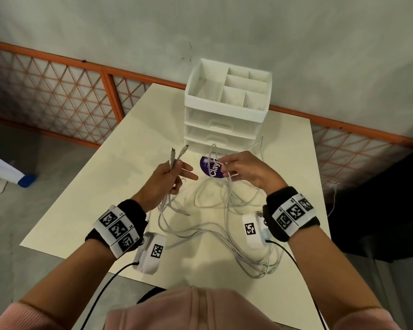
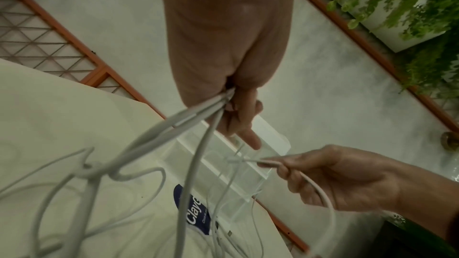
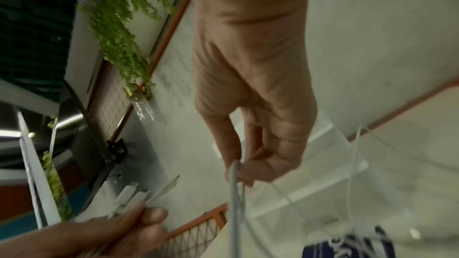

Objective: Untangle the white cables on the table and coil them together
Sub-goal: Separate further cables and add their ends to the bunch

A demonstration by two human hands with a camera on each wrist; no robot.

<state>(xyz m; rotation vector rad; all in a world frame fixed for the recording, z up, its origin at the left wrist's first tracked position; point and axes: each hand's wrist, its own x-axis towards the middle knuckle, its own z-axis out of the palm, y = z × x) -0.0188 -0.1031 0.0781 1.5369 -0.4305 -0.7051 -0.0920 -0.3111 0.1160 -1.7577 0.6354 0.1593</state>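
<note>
Several white cables (image 1: 224,222) lie tangled in loose loops on the cream table (image 1: 119,177), trailing to its near right edge. My left hand (image 1: 174,172) is raised above the table and grips a bundle of cable ends, with two connectors (image 1: 178,152) sticking up past the thumb. In the left wrist view the cables (image 2: 198,117) run out of that fist, the left hand (image 2: 236,109). My right hand (image 1: 227,167) pinches a thin cable loop (image 1: 212,160) between thumb and fingers, also seen in the right wrist view (image 3: 236,183). The two hands are a short gap apart.
A white drawer organizer (image 1: 227,103) with open top compartments stands at the table's far side, just beyond my hands. A round purple label (image 1: 206,166) lies in front of it under the cables. An orange mesh fence (image 1: 57,91) runs behind the table.
</note>
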